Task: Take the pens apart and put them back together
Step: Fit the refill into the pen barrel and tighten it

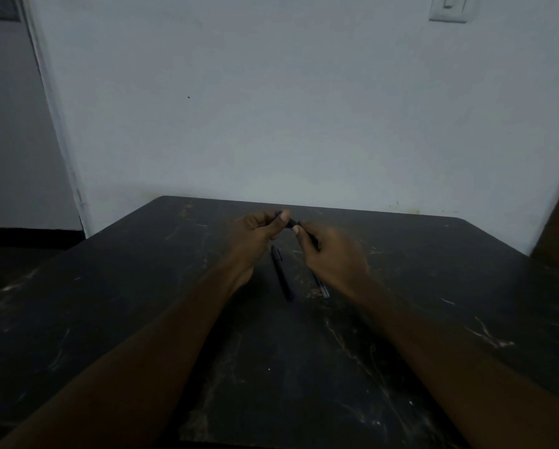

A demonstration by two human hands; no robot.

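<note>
Dark marbled table [142, 319] filling lower frame. Left hand [255, 234] and right hand [333, 254] at centre, both pinching one dark pen [292, 224]. Spare pen [281, 275] and refill [321, 286] lying just below. Risk: small parts slipping, lost against dark surface.

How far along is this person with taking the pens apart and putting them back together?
Early or midway, as far as the dim picture shows. Both the left hand and right hand grip one dark pen between them, apparently pulling or twisting it. A second dark pen lies whole-looking on the table, and a thin blue piece lies beside it. I cannot tell which pens are finished.
</note>
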